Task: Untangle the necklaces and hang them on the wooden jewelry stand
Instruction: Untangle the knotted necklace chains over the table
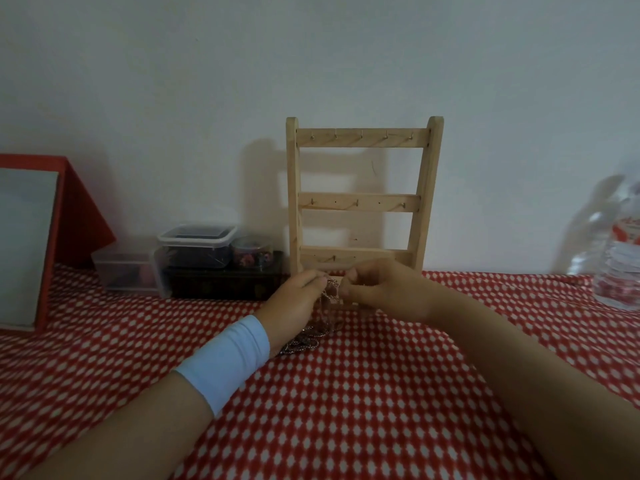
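Forearms [138, 427] in: left hand [294, 301] and right hand [381, 289] each pinch the tangled necklaces [329, 297], trailing onto the worktop [346, 410] near its far edge, before the wooden jewelry stand [360, 202]. Chain looks light, limp, snaggy; grip beside the knot.

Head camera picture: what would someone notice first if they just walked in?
The wooden stand is in the middle by the wall, its hooks bare. Right in front of it, the left hand and the right hand pinch tangled necklaces over the red dotted cloth.
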Demonstrator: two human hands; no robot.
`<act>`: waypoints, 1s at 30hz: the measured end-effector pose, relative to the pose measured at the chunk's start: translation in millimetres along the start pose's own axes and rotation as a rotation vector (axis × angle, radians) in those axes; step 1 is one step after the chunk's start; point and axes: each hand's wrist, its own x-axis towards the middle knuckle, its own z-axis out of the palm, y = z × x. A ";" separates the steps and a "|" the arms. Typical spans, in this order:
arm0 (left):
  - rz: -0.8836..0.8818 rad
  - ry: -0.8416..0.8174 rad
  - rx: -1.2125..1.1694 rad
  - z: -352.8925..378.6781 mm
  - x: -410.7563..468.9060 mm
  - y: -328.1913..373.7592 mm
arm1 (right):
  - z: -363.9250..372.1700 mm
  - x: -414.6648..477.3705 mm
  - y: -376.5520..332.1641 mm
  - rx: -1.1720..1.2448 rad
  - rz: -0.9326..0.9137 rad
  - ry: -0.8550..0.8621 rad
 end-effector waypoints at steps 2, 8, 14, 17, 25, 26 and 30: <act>-0.017 0.009 -0.128 0.7 -1.9 0.2 | 0.5 2.0 -0.4 0.042 -0.001 0.038; 0.040 0.048 -0.092 0.8 -6.1 4.3 | 0.8 2.0 -5.2 0.336 0.034 0.195; 0.019 -0.022 -0.552 -12.5 1.8 11.9 | -4.7 4.5 -7.9 0.589 0.043 0.413; 0.043 -0.028 -0.637 -17.3 5.3 11.8 | -7.8 4.8 -5.5 0.335 0.077 0.478; 0.101 -0.025 -0.298 -23.6 0.7 11.8 | -16.9 -2.3 -7.6 -0.190 0.207 0.248; 0.087 -0.049 -0.288 -22.2 -0.3 12.1 | -14.5 -1.8 -7.2 -0.226 0.229 0.198; 0.058 -0.143 -0.311 -16.5 -2.0 12.3 | -1.5 0.9 -11.3 -0.026 0.098 0.214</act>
